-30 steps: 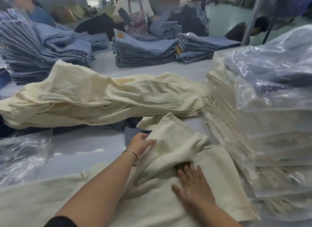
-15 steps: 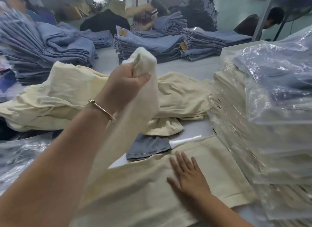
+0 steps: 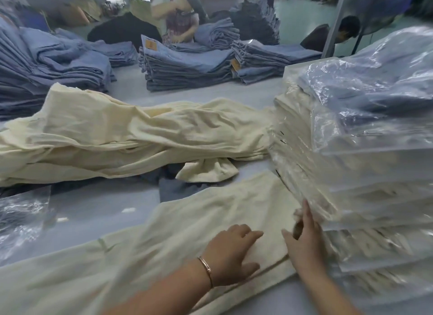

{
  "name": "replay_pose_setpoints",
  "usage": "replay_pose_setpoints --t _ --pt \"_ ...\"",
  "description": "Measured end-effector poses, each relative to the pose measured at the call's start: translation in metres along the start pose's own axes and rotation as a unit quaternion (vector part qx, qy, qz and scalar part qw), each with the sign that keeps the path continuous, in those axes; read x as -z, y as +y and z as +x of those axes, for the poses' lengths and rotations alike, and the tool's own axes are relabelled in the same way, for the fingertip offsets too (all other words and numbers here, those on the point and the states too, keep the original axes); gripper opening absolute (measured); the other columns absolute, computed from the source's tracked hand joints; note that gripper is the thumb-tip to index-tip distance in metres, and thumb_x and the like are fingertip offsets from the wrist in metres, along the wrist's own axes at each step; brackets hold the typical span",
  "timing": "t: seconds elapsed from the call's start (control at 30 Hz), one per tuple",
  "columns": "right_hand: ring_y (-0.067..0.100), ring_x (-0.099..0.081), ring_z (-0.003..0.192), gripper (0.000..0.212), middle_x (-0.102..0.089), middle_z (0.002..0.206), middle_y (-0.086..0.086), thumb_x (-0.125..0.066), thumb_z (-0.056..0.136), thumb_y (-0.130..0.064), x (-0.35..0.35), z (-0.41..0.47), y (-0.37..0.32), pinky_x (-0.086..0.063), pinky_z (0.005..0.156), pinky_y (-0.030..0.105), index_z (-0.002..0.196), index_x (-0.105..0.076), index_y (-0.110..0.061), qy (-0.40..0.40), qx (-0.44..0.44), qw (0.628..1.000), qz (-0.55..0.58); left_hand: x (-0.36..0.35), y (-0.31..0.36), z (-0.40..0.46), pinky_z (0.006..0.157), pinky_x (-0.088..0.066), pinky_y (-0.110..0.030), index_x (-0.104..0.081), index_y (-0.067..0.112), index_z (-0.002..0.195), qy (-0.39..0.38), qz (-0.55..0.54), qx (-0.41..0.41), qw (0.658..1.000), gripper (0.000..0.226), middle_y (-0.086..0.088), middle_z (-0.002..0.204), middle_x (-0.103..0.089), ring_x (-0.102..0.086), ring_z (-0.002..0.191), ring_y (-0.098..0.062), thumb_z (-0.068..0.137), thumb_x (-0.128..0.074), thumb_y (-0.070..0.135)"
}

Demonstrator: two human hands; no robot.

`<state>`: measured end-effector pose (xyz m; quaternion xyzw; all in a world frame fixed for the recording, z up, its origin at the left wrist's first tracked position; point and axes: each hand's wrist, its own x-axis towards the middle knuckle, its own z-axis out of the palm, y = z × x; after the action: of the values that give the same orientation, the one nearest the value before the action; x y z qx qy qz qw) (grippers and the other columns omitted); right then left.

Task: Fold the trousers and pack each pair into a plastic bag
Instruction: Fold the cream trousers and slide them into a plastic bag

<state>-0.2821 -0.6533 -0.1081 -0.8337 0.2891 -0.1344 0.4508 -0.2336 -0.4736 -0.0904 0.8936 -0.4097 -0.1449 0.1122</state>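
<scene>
A pair of cream trousers lies stretched flat across the table in front of me, its hem end at the right. My left hand, with a bracelet on the wrist, rests flat on the cloth near that end. My right hand lies beside it with straight fingers at the trousers' right edge, touching the foot of the stack of bagged cream trousers. An empty plastic bag lies at the left.
A loose heap of cream trousers crosses the middle of the table. Bagged blue trousers top the right stack. Piles of folded blue jeans stand behind, and a person works at the far end.
My left hand, which had lifted one leg of the trousers high, has brought it down and now rests flat on it. My right hand has slid right toward the bagged stack.
</scene>
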Motion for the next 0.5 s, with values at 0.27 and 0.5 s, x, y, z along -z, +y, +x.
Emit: replay_pose_setpoints --t 0.27,0.5 --pt "0.047 -0.062 0.066 0.069 -0.063 0.096 0.038 -0.055 0.063 0.035 0.015 -0.009 -0.001 -0.051 0.049 0.046 0.118 -0.067 -0.004 0.170 0.176 0.957 -0.154 -0.006 -0.031 -0.094 0.047 -0.045 -0.018 -0.061 0.023 0.076 0.083 0.138 -0.012 0.987 0.043 0.010 0.071 -0.057 -0.059 0.059 -0.012 0.045 -0.067 0.052" --pt "0.054 -0.044 0.116 0.062 -0.039 0.130 0.041 -0.054 0.062 0.027 0.017 -0.027 0.026 -0.040 0.098 0.050 0.122 -0.057 0.013 0.102 0.071 0.956 -0.266 -0.013 -0.033 -0.133 0.033 -0.033 -0.013 -0.059 0.027 0.058 0.012 0.195 0.034 0.980 0.049 0.012 0.053 -0.053 -0.053 0.042 -0.006 0.031 -0.062 0.068"
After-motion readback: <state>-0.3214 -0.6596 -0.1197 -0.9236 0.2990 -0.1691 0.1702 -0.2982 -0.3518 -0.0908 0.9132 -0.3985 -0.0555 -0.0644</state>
